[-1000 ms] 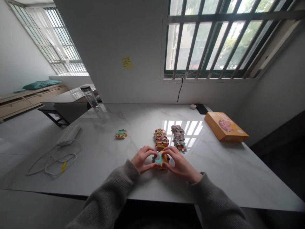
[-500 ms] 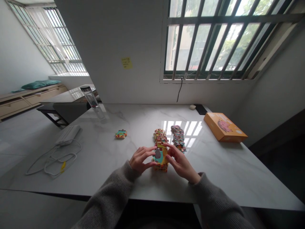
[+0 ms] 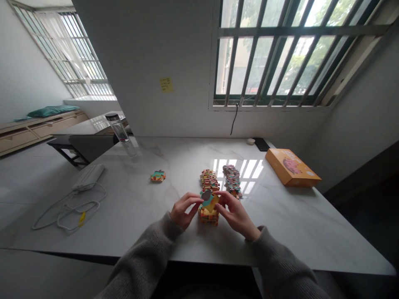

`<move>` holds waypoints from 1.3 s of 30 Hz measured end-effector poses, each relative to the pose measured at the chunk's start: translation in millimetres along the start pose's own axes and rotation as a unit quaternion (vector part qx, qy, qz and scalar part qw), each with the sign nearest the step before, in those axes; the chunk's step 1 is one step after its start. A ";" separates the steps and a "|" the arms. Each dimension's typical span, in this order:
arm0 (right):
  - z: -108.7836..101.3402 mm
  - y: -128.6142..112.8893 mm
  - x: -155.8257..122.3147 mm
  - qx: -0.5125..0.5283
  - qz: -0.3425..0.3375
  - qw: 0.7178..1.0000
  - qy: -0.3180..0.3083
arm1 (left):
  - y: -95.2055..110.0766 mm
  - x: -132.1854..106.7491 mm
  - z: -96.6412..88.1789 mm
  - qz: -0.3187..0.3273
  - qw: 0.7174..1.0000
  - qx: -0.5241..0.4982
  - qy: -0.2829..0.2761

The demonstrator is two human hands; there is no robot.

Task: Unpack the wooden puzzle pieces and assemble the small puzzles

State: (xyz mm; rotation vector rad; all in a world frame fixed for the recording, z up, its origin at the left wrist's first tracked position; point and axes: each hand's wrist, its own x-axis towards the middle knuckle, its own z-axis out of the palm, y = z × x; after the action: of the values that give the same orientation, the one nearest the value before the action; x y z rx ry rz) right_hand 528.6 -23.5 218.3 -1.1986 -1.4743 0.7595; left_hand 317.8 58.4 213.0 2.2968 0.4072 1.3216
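Observation:
Between my two hands is a jigsaw puzzle piece (image 3: 209,200), yellow and turquoise with a grey patch, tilted above a stack of pieces. My left hand (image 3: 186,209) pinches its left edge with thumb and fingers. At its right edge, my right hand (image 3: 233,211) grips it the same way. Below and behind it lies a long row of stacked yellow-orange puzzle pieces (image 3: 209,178), partly covered by the held piece. A second row of stacked puzzle pieces (image 3: 232,180), pinkish and blue-grey, lies just right of it. One small pile of puzzle pieces (image 3: 158,176) sits apart to the left.
An orange box (image 3: 291,168) lies at the table's right side, with a black phone-like object (image 3: 262,144) and a small white object (image 3: 250,141) behind. On the left are a white power adapter (image 3: 89,176) with coiled cable and a clear bottle (image 3: 117,128).
The held puzzle piece has turned and tilted in my fingers, its grey patch now higher and nearer the top. The stacks and the small left pile stay put.

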 end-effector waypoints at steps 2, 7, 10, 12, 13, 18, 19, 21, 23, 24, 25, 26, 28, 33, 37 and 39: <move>2.5 -0.6 -0.7 0.007 -0.005 1.000 -0.006 | 3.7 0.6 1.3 -0.036 0.998 -0.048 0.004; 3.3 -1.1 -4.2 -0.087 -0.058 0.994 -0.013 | 2.8 -3.3 8.1 -0.133 0.981 -0.133 0.036; -2.3 -4.5 -4.6 -0.168 -0.160 0.973 -0.017 | -2.2 -5.0 10.0 -0.213 0.955 -0.196 0.073; -6.4 -7.6 -4.3 -0.198 -0.206 0.958 -0.034 | -3.9 -4.8 9.6 -0.237 0.944 -0.215 0.072; -7.9 -9.0 -4.1 -0.207 -0.217 0.953 -0.044 | -4.1 -4.5 9.1 -0.242 0.943 -0.220 0.065; -7.4 -11.3 -3.8 -0.210 -0.227 0.947 -0.088 | -2.0 -5.5 7.9 -0.244 0.940 -0.239 0.007; -6.9 -11.1 -3.5 -0.214 -0.229 0.945 -0.090 | -1.9 -6.4 7.9 -0.245 0.941 -0.234 0.002; -9.0 -9.9 -2.4 -0.227 -0.236 0.942 -0.074 | -2.3 -8.5 7.3 -0.234 0.951 -0.202 0.008; -17.9 -6.9 -1.1 -0.238 -0.234 0.942 -0.044 | -3.0 -10.1 6.3 -0.203 0.967 -0.150 0.025; -25.8 -4.0 -0.8 -0.242 -0.228 0.943 -0.027 | -3.2 -10.5 5.7 -0.186 0.974 -0.127 0.030; -36.2 0.2 -1.0 -0.245 -0.218 0.945 -0.012 | -3.2 -10.7 5.2 -0.170 0.979 -0.110 0.030; -48.9 5.9 -1.9 -0.248 -0.209 0.946 0.003 | -3.0 -10.6 4.9 -0.160 0.981 -0.101 0.029; -80.3 21.7 -5.6 -0.264 -0.184 0.946 0.029 | -2.2 -10.3 4.8 -0.151 0.983 -0.097 0.025; -169.5 72.9 -19.2 -0.337 -0.096 0.934 0.065 | 0.6 -9.4 5.4 -0.145 0.984 -0.107 0.010; -218.6 100.4 -21.2 -0.402 -0.061 0.913 0.045 | 2.1 -8.2 4.1 -0.133 0.985 -0.103 -0.022; -231.1 106.8 -19.7 -0.436 -0.060 0.897 0.027 | 2.1 -7.8 3.5 -0.133 0.985 -0.100 -0.034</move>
State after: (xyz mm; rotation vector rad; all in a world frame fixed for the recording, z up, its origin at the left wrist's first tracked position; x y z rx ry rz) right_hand 779.5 -40.4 174.1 -1.7330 -1.8893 -0.0756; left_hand 317.0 52.2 206.9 2.0346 0.5142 1.0967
